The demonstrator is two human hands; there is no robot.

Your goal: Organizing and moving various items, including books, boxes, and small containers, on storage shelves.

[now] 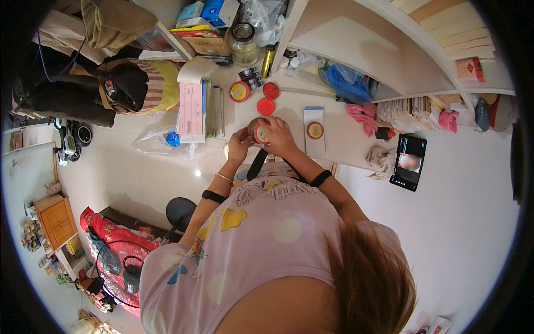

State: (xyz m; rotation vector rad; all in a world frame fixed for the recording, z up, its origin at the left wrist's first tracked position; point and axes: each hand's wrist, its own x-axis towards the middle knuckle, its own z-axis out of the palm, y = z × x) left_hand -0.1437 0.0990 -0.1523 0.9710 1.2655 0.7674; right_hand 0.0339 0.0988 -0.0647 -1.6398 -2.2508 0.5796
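Seen from above, the person stands at a white desk and holds a small round red tin in both hands, just above the desk's near edge and close to the chest. The left hand cups the tin from its left side with the fingers curled against the rim, and the right hand wraps over its right side and top, fingers closed round it, so that only part of the pale round face of the tin shows between them. Each forearm wears a dark band, and the left wrist also carries a thin bangle. On the desk just beyond the hands lie two loose red lids, one behind the other, and to their left another round tin with a yellow face. To the right of the hands a similar round tin rests on a white oblong box. A pink receipt pad lies to the left, with a clear plastic bag beside it. A glass jar stands at the back of the desk. Further right, a pink cloth and a phone with a lit screen lie well apart from the hands.
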